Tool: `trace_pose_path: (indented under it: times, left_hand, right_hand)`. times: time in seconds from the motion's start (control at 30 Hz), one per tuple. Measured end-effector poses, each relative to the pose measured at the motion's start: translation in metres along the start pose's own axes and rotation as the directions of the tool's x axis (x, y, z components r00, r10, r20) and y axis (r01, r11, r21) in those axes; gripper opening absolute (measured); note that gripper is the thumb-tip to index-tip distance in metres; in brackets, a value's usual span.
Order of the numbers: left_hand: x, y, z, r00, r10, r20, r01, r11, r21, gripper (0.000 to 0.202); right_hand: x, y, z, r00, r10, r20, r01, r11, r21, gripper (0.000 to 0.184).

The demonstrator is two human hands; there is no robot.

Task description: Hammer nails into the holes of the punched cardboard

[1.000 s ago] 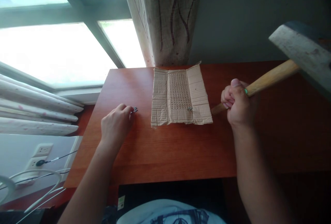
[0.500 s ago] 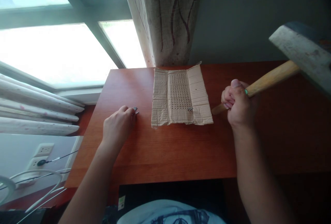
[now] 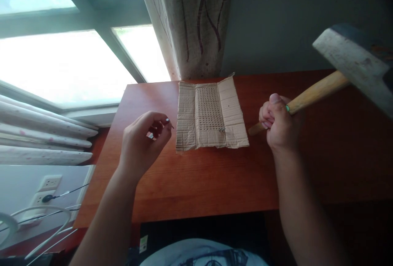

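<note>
My left hand (image 3: pixel 144 143) is raised a little above the red-brown table (image 3: pixel 208 180), left of the cardboard, and pinches a small nail (image 3: pixel 170 125) between thumb and fingertips. A few more nails (image 3: pixel 151 136) show under its fingers. The flattened cardboard piece (image 3: pixel 211 114) lies mid-table with a grid of small holes down its middle strip and one nail (image 3: pixel 222 129) standing near its front edge. To the right of the cardboard, my right hand (image 3: pixel 278 125) is clenched round the wooden handle of a hammer (image 3: pixel 350 67), whose grey head is raised at the upper right.
A patterned curtain (image 3: pixel 196 20) and a bright window (image 3: pixel 61 61) stand behind the table. At the lower left are wall sockets (image 3: pixel 46 188) with a plugged cable and white cords (image 3: pixel 39 221). A grey wall runs along the far table edge.
My left hand lifted off the table from the small pile of nails and now pinches one nail in the air. The right hand and hammer stayed about where they were.
</note>
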State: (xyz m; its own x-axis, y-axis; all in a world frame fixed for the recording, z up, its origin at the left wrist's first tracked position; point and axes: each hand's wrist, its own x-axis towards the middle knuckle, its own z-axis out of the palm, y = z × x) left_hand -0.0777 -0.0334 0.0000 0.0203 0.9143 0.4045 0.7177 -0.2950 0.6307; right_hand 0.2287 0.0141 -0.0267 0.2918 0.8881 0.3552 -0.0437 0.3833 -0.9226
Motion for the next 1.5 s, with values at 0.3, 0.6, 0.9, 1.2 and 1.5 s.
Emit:
trace_pose_path:
  times: [0.3,0.6,0.9,1.2,1.5]
  left_hand:
    - [0.02,0.04,0.041,0.961,0.178,0.213,-0.114,0.953,-0.282,0.002]
    - [0.026,0.044,0.06,0.953,0.173,0.248,-0.122,0.971,-0.206,0.003]
    - [0.027,0.046,0.06,0.952,0.165,0.257,-0.123,0.977,-0.172,0.003]
    - [0.027,0.045,0.06,0.949,0.185,0.256,-0.134,0.969,-0.206,0.003]
    - [0.026,0.046,0.065,0.935,0.158,0.318,-0.037,0.934,-0.355,0.004]
  right_hand:
    - [0.0,0.0,-0.002,1.0,-0.013,-0.008,0.013,1.0,0.001,0.057]
    - [0.002,0.004,-0.004,1.0,-0.004,-0.015,0.005,1.0,0.027,0.056]
    - [0.002,0.004,-0.004,1.0,0.009,-0.026,-0.009,1.0,-0.012,0.059]
    - [0.002,0.004,-0.004,1.0,-0.005,-0.007,0.005,1.0,-0.015,0.059]
    - [0.0,0.0,-0.002,1.0,-0.006,-0.011,0.005,0.999,-0.041,0.059]
